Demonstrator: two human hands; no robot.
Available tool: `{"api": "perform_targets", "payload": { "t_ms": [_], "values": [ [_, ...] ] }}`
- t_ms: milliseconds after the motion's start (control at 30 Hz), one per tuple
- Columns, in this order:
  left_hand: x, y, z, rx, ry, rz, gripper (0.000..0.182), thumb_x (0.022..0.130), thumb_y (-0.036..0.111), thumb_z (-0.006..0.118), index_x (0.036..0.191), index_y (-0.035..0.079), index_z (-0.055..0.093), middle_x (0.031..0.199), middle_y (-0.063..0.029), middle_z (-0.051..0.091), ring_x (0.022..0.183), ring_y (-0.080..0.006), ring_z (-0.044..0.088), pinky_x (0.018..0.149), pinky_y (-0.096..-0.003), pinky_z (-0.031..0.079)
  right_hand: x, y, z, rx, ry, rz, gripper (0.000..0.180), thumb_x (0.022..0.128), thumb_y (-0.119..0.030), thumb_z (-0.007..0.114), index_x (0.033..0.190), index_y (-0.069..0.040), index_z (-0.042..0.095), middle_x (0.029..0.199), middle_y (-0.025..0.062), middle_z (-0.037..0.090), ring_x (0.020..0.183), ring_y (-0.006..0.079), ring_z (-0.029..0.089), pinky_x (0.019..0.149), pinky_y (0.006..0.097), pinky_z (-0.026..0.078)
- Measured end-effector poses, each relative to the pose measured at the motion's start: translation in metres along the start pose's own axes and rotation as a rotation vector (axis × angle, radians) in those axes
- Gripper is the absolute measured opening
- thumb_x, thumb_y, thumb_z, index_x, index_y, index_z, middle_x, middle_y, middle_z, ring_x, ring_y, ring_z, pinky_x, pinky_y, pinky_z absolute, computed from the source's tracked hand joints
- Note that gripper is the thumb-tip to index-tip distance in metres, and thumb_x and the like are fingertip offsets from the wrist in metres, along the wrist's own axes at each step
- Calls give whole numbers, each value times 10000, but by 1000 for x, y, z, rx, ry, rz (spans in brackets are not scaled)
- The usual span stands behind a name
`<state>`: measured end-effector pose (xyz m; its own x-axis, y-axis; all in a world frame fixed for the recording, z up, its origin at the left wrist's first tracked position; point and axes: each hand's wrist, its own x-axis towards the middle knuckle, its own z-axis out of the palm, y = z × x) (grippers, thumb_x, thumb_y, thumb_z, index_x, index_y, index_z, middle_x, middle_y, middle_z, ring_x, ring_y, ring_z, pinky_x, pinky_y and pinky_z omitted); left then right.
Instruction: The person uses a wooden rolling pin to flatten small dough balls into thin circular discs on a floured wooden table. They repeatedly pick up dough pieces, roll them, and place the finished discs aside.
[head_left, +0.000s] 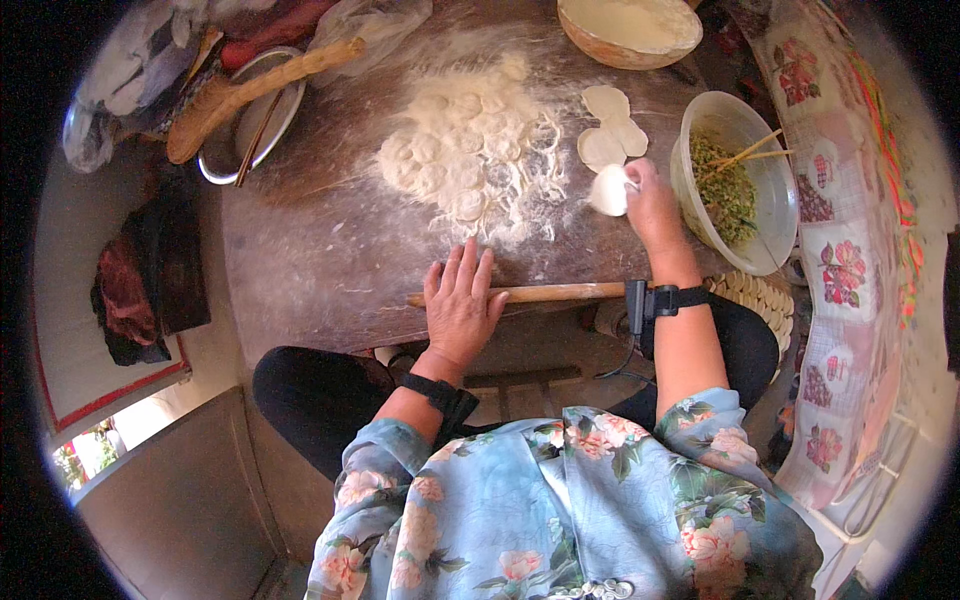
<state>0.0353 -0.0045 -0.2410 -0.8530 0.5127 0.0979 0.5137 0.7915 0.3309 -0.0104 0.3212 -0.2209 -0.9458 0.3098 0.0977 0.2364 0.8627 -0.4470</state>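
Note:
A thin round dough wrapper (610, 190) is pinched by its right edge in the fingers of my right hand (649, 196). The wrapper looks slightly blurred, close to several flat dough wrappers (613, 127) that overlap on the table. My left hand (459, 298) lies flat, palm down, across the left part of a wooden rolling pin (559, 293) at the table's near edge. Its fingers are extended over the tabletop. Beyond them, several small flattened dough pieces (466, 150) sit in a patch of loose flour.
A plastic bowl of chopped green filling (718, 184) with chopsticks stands right of my right hand. A flour bowl (631, 34) is at the far edge. Formed dumplings (761, 304) lie below the filling bowl. A metal-rimmed bowl (295, 97) and wooden ladle (255, 94) occupy the far left.

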Motion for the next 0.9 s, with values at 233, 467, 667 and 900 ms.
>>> {"api": "perform_targets", "payload": {
  "t_ms": [233, 467, 667, 900],
  "values": [
    [3, -9, 3, -6, 39, 87, 640, 863, 356, 681, 1415, 93, 492, 1490, -135, 471, 1342, -311, 469, 1072, -482, 346, 46, -15, 53, 891, -103, 57, 369, 986, -218, 629, 1279, -5, 557, 1251, 113, 639, 1157, 209, 607, 975, 349, 484],
    [2, -13, 5, 17, 22, 119, 642, 855, 380, 670, 1407, 101, 497, 1465, -121, 498, 1320, -305, 490, 1040, -464, 375, 123, -45, 102, 1047, -129, 100, 420, 1044, -326, 518, 1310, -2, 538, 1252, 123, 608, 1186, 214, 572, 1014, 351, 457],
    [2, -12, 5, 13, 9, 102, 627, 840, 376, 676, 1377, 91, 521, 1437, -132, 509, 1303, -299, 488, 1049, -461, 375, 159, -26, 134, 798, -129, 79, 412, 1053, -300, 468, 1295, 24, 552, 1280, 146, 603, 1178, 242, 591, 1020, 363, 465],
    [2, -10, 2, -22, 35, 95, 618, 853, 370, 668, 1378, 81, 517, 1427, -136, 513, 1306, -307, 483, 1055, -463, 375, 68, -51, 140, 951, 13, 94, 403, 1039, -289, 484, 1268, 27, 586, 1163, 163, 663, 1113, 273, 626, 1001, 375, 467]
  ]
}}
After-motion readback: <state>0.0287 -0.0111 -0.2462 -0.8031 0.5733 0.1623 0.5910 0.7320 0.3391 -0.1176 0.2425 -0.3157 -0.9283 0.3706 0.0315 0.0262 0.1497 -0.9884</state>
